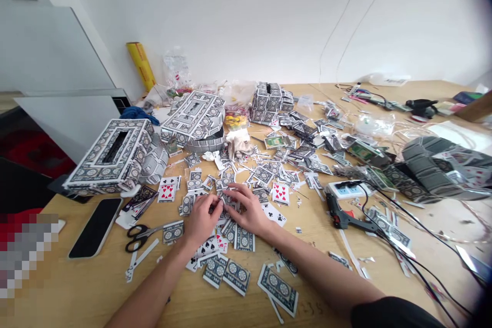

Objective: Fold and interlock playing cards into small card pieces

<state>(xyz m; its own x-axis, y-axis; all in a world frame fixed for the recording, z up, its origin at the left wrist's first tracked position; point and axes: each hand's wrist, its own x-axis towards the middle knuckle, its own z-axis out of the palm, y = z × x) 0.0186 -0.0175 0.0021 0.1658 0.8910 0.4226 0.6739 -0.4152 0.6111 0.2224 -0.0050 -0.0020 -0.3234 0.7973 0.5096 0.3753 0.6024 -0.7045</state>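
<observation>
Over the middle of the table, my left hand (pixel 203 217) is closed in a pinch at the edge of a small grey patterned playing card (pixel 229 201). Curved over the card's other side, my right hand (pixel 248 210) grips it with thumb and fingers. My fingers partly hide the card. Beneath and around both hands lie cut and folded playing cards, among them a card back (pixel 244 239) below the right hand and a spade card (pixel 207 247) below the left. Black-handled scissors (pixel 140 236) lie left of my left hand, their blades partly under a card.
Card-covered boxes (pixel 109 156) stand at left and back, one with a slot on top (pixel 268 100). A phone (pixel 96 228) lies at left. To the right are a glue gun (pixel 349 218), a white power strip (pixel 348 189) and black cables. Card scraps litter the table.
</observation>
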